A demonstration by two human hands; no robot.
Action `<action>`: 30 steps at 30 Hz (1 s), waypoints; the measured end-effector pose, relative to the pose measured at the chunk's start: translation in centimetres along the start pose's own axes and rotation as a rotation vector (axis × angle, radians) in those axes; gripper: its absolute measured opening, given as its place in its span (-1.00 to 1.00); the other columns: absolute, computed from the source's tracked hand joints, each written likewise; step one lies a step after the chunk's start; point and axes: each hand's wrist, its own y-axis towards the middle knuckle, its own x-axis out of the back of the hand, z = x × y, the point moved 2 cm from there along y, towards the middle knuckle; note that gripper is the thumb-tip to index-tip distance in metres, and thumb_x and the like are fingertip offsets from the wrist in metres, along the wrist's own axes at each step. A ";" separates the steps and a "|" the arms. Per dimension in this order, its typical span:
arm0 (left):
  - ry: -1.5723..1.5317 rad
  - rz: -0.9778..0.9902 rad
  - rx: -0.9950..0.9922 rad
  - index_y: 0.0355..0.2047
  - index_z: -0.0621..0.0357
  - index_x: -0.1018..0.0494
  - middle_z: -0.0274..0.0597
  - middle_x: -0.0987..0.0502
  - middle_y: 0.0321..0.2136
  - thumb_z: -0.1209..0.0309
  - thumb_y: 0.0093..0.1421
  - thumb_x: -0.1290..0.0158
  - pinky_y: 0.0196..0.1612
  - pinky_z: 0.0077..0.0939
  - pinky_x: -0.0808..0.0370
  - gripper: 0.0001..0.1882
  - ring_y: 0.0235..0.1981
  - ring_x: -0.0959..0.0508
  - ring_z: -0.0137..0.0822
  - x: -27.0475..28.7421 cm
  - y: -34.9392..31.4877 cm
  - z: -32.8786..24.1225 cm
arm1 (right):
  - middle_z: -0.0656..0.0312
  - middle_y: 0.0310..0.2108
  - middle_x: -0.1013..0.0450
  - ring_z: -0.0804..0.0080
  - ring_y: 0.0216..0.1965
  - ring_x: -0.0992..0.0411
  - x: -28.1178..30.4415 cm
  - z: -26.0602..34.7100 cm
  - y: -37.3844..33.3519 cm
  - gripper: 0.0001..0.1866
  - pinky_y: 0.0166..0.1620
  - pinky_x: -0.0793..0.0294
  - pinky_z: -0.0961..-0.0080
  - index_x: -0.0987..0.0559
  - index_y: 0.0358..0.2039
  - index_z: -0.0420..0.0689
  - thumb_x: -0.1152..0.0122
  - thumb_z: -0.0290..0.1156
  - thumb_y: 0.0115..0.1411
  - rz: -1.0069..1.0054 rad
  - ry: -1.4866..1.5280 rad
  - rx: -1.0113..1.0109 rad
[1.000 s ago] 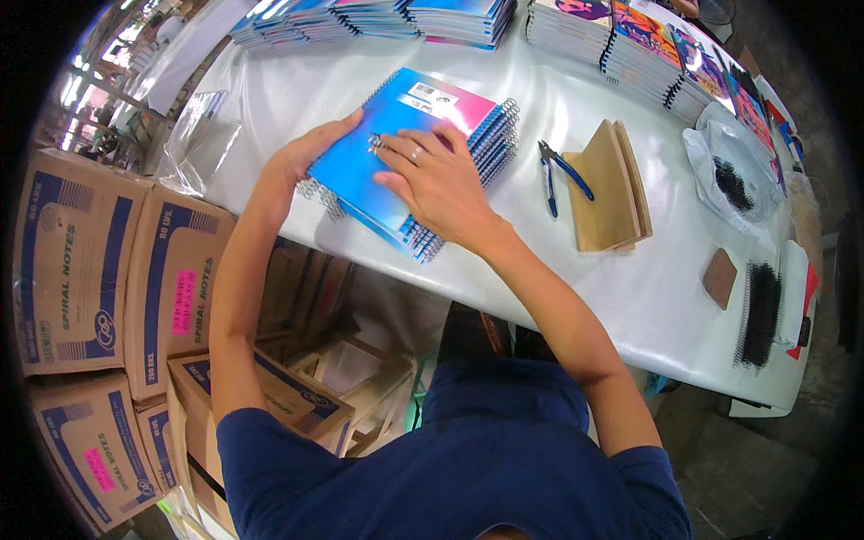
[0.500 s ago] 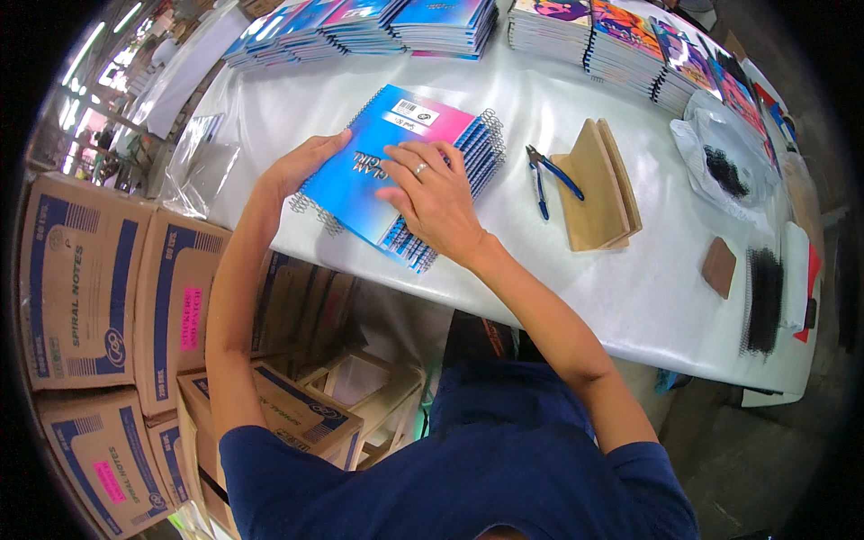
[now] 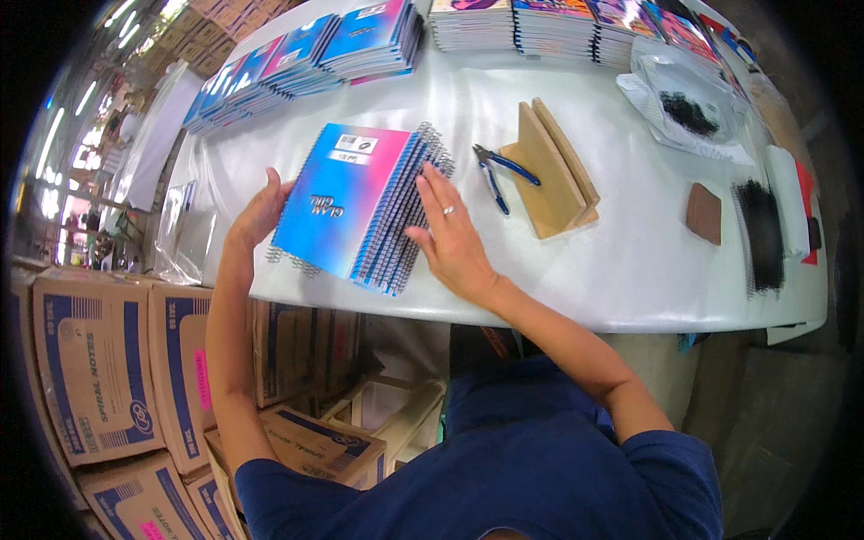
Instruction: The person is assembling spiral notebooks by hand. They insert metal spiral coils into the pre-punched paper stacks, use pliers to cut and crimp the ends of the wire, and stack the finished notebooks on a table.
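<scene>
A stack of blue-and-pink spiral notebooks (image 3: 346, 193) lies at a slant on the white-covered table, between my two hands. My left hand (image 3: 261, 211) is at its left edge, thumb up and apart; some fingertips are hidden by the stack. Along the stack's right side, where several wire spirals show, my right hand (image 3: 453, 238) rests with fingers stretched out and a ring on one of them. Both hands are open, flanking the stack rather than wrapped round it. Blue-handled cutting pliers (image 3: 499, 175) lie right of the stack, partly on a wooden stand (image 3: 549, 171) with upright boards.
More blue-and-pink notebook piles (image 3: 369, 40) stand at the far left, colourful notebook piles (image 3: 553, 31) at the far edge. A plastic bag (image 3: 688, 112) with black coils, a brown block (image 3: 704, 214) and black spiral wires (image 3: 762, 238) are at the right. Cardboard boxes (image 3: 99, 360) fill the lower left.
My right hand has moved off the top cover to the stack's right side. My left hand has slid from the cover to the left edge. The view has shifted.
</scene>
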 end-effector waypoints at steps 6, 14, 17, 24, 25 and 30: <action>-0.106 0.059 0.170 0.23 0.29 -0.21 0.04 -0.42 0.10 -0.29 0.26 0.43 0.11 -0.35 -0.47 -0.10 0.07 -0.49 -0.21 -2.1 1.6 0.2 | -0.36 0.34 0.22 -0.10 0.40 0.23 -1.6 -0.9 -3.9 -0.32 0.36 0.04 0.28 0.02 0.27 -0.50 0.04 -0.28 0.35 0.277 0.477 -0.649; 0.035 0.059 0.265 0.07 0.39 -0.39 0.00 -0.57 -0.10 0.13 0.36 0.13 -0.19 -0.46 -0.63 -0.48 -0.19 -0.62 -0.28 -0.8 2.2 0.9 | -0.23 0.38 0.57 0.03 0.42 0.50 -3.2 1.4 -4.8 -0.20 0.40 0.30 0.34 0.24 0.33 -0.41 0.11 -0.15 0.39 0.307 0.776 -0.695; 0.149 0.058 0.304 0.04 0.40 -0.41 -0.02 -0.58 -0.13 0.19 0.36 0.11 -0.22 -0.47 -0.63 -0.53 -0.21 -0.62 -0.30 -0.1 2.6 0.7 | -0.42 0.32 0.63 -0.21 0.39 0.52 -4.2 1.9 -6.3 -0.18 0.40 0.31 0.25 0.28 0.31 -0.46 0.15 -0.15 0.39 0.322 0.625 -0.551; 0.508 0.053 0.282 0.09 0.33 -0.40 -0.08 -0.54 -0.03 -0.04 0.38 0.27 0.05 -0.30 -0.44 -0.36 -0.02 -0.53 -0.25 5.1 2.0 0.3 | -0.41 0.23 -0.02 -0.30 0.25 -0.06 -0.2 -0.2 -6.1 -0.39 0.23 -0.21 0.09 -0.13 0.20 -0.49 -0.05 -0.50 0.19 0.722 0.438 -0.491; 0.558 -0.111 0.160 0.13 0.29 -0.38 -0.08 -0.48 0.05 -0.10 0.37 0.30 0.13 -0.26 -0.33 -0.32 0.09 -0.43 -0.23 3.9 2.5 -3.1 | -0.33 0.15 -0.15 -0.23 0.19 -0.15 1.7 -1.8 -4.8 -0.44 0.12 -0.30 0.07 -0.21 0.15 -0.47 -0.04 -0.55 0.14 0.523 0.226 -0.485; 0.794 0.120 -0.357 0.25 0.12 -0.26 -0.03 -0.20 0.29 -0.19 0.24 0.09 0.36 -0.16 0.07 -0.23 0.35 -0.08 -0.05 -5.8 3.3 -14.4 | -0.14 -0.07 -0.39 -0.07 0.13 -0.27 5.2 -8.1 1.9 -0.52 0.00 -0.43 0.21 -0.41 0.03 -0.34 -0.14 -0.54 0.04 0.150 -0.890 -0.144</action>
